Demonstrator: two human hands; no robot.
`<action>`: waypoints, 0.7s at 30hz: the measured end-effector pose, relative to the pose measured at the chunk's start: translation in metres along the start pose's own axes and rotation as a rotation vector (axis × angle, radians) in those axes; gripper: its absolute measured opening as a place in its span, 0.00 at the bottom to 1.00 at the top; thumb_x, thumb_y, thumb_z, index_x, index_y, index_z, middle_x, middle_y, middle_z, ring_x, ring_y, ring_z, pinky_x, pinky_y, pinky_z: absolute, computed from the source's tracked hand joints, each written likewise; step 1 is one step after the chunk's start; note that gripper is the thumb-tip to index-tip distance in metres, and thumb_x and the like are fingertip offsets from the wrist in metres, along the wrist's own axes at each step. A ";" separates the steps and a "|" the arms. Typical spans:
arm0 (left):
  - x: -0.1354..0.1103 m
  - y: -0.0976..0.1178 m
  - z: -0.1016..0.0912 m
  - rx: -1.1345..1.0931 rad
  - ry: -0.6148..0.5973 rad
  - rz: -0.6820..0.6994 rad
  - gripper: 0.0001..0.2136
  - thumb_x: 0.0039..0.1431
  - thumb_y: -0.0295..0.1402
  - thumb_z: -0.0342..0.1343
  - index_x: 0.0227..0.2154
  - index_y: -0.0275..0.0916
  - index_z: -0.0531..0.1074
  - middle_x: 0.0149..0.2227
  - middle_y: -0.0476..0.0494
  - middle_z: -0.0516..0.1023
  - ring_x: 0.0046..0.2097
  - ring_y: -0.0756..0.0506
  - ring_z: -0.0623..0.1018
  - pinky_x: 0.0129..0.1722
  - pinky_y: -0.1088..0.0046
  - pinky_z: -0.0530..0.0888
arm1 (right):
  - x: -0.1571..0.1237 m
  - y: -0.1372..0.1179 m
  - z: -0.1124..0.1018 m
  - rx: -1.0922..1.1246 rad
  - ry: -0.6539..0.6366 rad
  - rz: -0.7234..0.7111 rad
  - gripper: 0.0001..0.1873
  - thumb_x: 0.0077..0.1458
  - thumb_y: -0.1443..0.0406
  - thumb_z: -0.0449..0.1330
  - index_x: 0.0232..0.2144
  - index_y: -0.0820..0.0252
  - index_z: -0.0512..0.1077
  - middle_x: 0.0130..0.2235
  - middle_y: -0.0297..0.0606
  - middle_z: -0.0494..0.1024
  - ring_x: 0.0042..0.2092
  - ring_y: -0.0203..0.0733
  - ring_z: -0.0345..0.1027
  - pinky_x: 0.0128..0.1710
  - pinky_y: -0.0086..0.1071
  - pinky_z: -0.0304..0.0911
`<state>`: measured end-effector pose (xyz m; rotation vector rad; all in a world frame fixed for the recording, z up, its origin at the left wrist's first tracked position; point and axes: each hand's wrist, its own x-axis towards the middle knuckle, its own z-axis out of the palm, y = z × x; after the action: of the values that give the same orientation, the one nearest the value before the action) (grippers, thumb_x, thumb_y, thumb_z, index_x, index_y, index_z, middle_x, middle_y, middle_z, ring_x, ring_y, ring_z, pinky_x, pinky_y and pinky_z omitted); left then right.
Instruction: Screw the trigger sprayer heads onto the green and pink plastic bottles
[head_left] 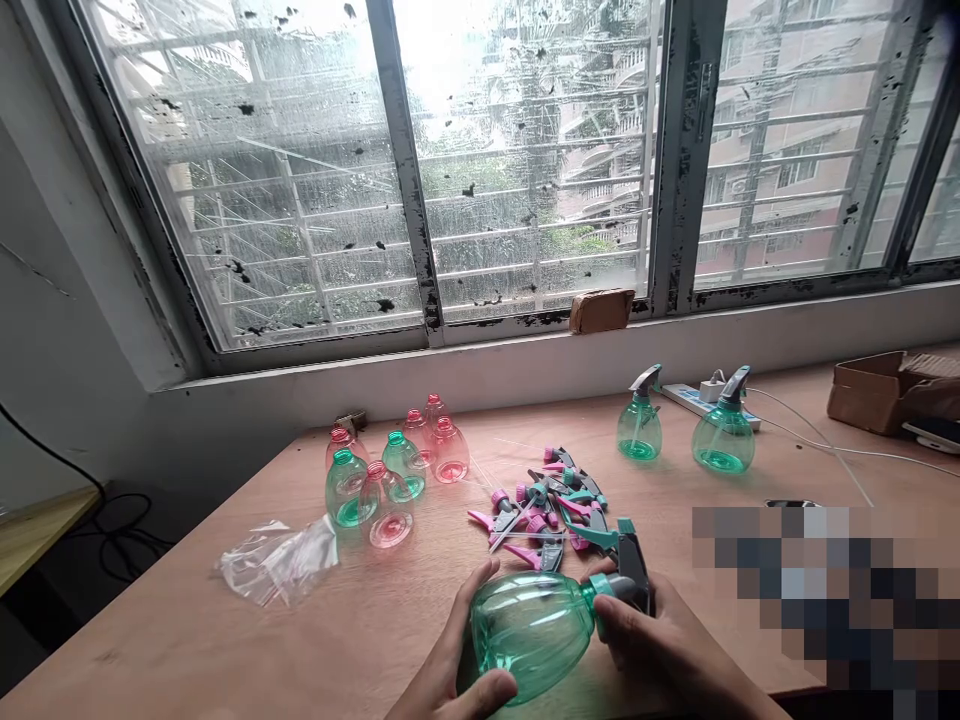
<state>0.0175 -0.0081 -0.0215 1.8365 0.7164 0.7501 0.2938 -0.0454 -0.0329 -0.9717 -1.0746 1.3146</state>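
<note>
Left hand (448, 655) cupping a sideways green bottle (534, 632), right hand (654, 628) holding its spray top (632, 562), thumb by the neck

Lower centre: spray bottle (532, 632) between left hand (456, 645) and right hand (651, 628) | centre: heap of spray heads (538, 496) on table (187, 630), behind that bottle | left of heap: bottle cluster (403, 472), bag (281, 562) before it (lower left) | right of centre: bottle pair (722, 442), power strip (684, 400) behind | far right: box (866, 397) | top: window (517, 190) behind table, block (601, 311) at its foot
</note>
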 end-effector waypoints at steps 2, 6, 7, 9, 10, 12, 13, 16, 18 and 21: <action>0.001 -0.003 0.000 0.017 0.005 -0.002 0.45 0.57 0.52 0.63 0.70 0.48 0.47 0.74 0.40 0.51 0.74 0.34 0.49 0.73 0.53 0.47 | 0.000 0.000 0.000 -0.014 -0.008 -0.003 0.26 0.49 0.46 0.70 0.35 0.63 0.75 0.22 0.32 0.74 0.21 0.34 0.64 0.22 0.29 0.61; 0.002 -0.002 0.000 0.051 -0.006 0.002 0.51 0.52 0.46 0.70 0.71 0.48 0.43 0.74 0.38 0.49 0.75 0.33 0.47 0.73 0.53 0.48 | 0.001 -0.001 0.000 -0.032 -0.016 0.000 0.28 0.49 0.45 0.69 0.36 0.63 0.75 0.23 0.32 0.75 0.21 0.34 0.63 0.23 0.30 0.61; 0.002 -0.001 0.000 0.047 -0.013 0.003 0.51 0.52 0.45 0.70 0.71 0.48 0.43 0.75 0.39 0.48 0.75 0.33 0.46 0.73 0.53 0.47 | 0.001 -0.001 0.000 -0.028 -0.012 -0.001 0.28 0.49 0.45 0.69 0.38 0.63 0.74 0.23 0.32 0.75 0.21 0.34 0.63 0.23 0.30 0.61; 0.002 0.002 0.000 0.020 -0.036 0.013 0.50 0.54 0.43 0.70 0.71 0.50 0.42 0.75 0.40 0.48 0.75 0.34 0.46 0.73 0.53 0.47 | 0.000 -0.001 0.001 -0.020 0.000 0.003 0.29 0.48 0.45 0.70 0.39 0.63 0.74 0.23 0.31 0.74 0.21 0.35 0.63 0.23 0.31 0.61; 0.002 0.004 0.000 -0.001 -0.049 0.030 0.50 0.54 0.44 0.69 0.71 0.50 0.41 0.75 0.40 0.48 0.75 0.34 0.46 0.73 0.52 0.46 | 0.000 -0.001 0.001 -0.015 0.005 0.007 0.29 0.48 0.45 0.70 0.39 0.63 0.74 0.23 0.31 0.74 0.21 0.35 0.63 0.23 0.31 0.61; 0.002 0.007 0.000 -0.044 -0.080 0.071 0.50 0.54 0.47 0.68 0.72 0.50 0.41 0.75 0.40 0.47 0.74 0.32 0.48 0.72 0.51 0.46 | 0.000 -0.002 0.002 -0.011 0.010 0.012 0.29 0.47 0.45 0.70 0.38 0.63 0.74 0.23 0.31 0.74 0.21 0.35 0.63 0.23 0.30 0.61; 0.001 0.008 0.000 -0.067 -0.099 0.087 0.50 0.54 0.50 0.66 0.72 0.50 0.40 0.75 0.40 0.48 0.74 0.31 0.49 0.72 0.50 0.46 | 0.000 -0.002 0.002 -0.009 0.012 0.014 0.29 0.47 0.45 0.71 0.38 0.63 0.74 0.22 0.31 0.74 0.21 0.35 0.63 0.23 0.30 0.61; 0.001 0.010 0.001 -0.074 -0.096 0.059 0.44 0.59 0.54 0.59 0.72 0.49 0.42 0.74 0.40 0.50 0.74 0.32 0.50 0.72 0.51 0.46 | -0.001 -0.002 0.003 -0.012 0.021 0.016 0.29 0.46 0.44 0.71 0.37 0.62 0.74 0.22 0.31 0.74 0.21 0.35 0.63 0.23 0.31 0.61; 0.000 0.009 0.001 -0.045 -0.058 0.017 0.39 0.63 0.52 0.55 0.71 0.49 0.45 0.74 0.42 0.50 0.74 0.34 0.49 0.73 0.52 0.46 | -0.001 -0.002 0.003 -0.010 0.024 0.012 0.29 0.46 0.44 0.71 0.38 0.62 0.74 0.22 0.32 0.75 0.21 0.36 0.63 0.23 0.31 0.61; 0.000 0.004 0.001 -0.025 -0.037 0.009 0.42 0.61 0.49 0.61 0.71 0.50 0.44 0.75 0.42 0.47 0.75 0.34 0.47 0.73 0.51 0.44 | 0.000 0.000 0.002 -0.008 0.024 0.001 0.29 0.46 0.45 0.71 0.38 0.62 0.73 0.22 0.32 0.75 0.21 0.36 0.63 0.23 0.31 0.61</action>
<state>0.0186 -0.0102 -0.0179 1.8273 0.6728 0.7262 0.2916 -0.0458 -0.0319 -0.9921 -1.0620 1.2973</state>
